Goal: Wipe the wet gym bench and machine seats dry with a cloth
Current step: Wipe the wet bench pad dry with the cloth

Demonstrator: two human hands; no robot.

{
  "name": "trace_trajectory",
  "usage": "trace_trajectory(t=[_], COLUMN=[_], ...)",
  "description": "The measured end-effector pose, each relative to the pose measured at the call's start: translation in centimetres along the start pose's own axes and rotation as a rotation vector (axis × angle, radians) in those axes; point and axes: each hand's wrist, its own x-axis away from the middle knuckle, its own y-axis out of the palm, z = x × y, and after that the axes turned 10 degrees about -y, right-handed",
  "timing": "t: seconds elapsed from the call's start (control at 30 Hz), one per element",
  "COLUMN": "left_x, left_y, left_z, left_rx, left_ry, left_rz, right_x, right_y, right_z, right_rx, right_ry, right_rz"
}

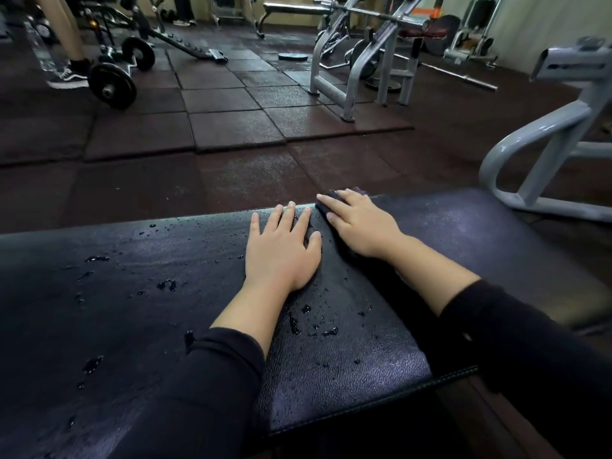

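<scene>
A wide black padded vinyl bench (pixel 132 276) with a pebbled surface and stitched edge fills the lower half of the view, and beads and small puddles of water (pixel 298 323) lie scattered over its left and middle parts, thickest towards 6 o'clock from the hands and out towards 9 o'clock. The left hand (pixel 281 250) lies palm down on the pad near its far edge, fingers straight and slightly spread, holding nothing. Just beside it, at about 2 o'clock, the right hand (pixel 361 223) presses flat on a small dark folded cloth (pixel 332 203) that sits at the bench's far edge; the fingers are extended over the cloth rather than curled round it, and only the cloth's far corners show past the fingertips. The pad to the right of that hand, towards 3 o'clock, looks matt, with no standing drops. Both forearms wear black long sleeves (pixel 212 376) pushed up from the wrists. Beyond the bench lies a dark reddish rubber tile floor (pixel 231 127). At 11 o'clock a barbell with black round weight plates (pixel 112 86) rests on the floor beside another person's dark sneaker (pixel 68 76). At 1 o'clock stands a grey steel rack (pixel 357 58), and at 3 o'clock a grey tubular machine frame (pixel 543 144) rises just behind the bench
</scene>
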Motion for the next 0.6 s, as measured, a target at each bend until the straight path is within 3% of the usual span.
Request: trace_trajectory(t=[0.17, 0.3, 0.47, 0.6], left_x=[0.1, 0.1, -0.1, 0.1], left_y=[-0.1, -0.1, -0.2, -0.2], left_z=[-0.2, -0.2, 0.0, 0.1], left_rx=[0.011, 0.025, 0.02, 0.014], left_ry=[0.005, 0.007, 0.009, 0.007], left_rz=[-0.002, -0.006, -0.014, -0.009], right_x=[-2.9, 1.1, 5.4, 2.2], right_y=[-1.2, -2.7, -1.4, 0.0], right_z=[6.1, 9.8, 4.4, 0.2], right_rx=[-0.087, -0.02, -0.002, -0.002], right_ry=[0.105, 0.214, 0.136, 0.019], right_rz=[-0.049, 0.021, 0.027, -0.016])
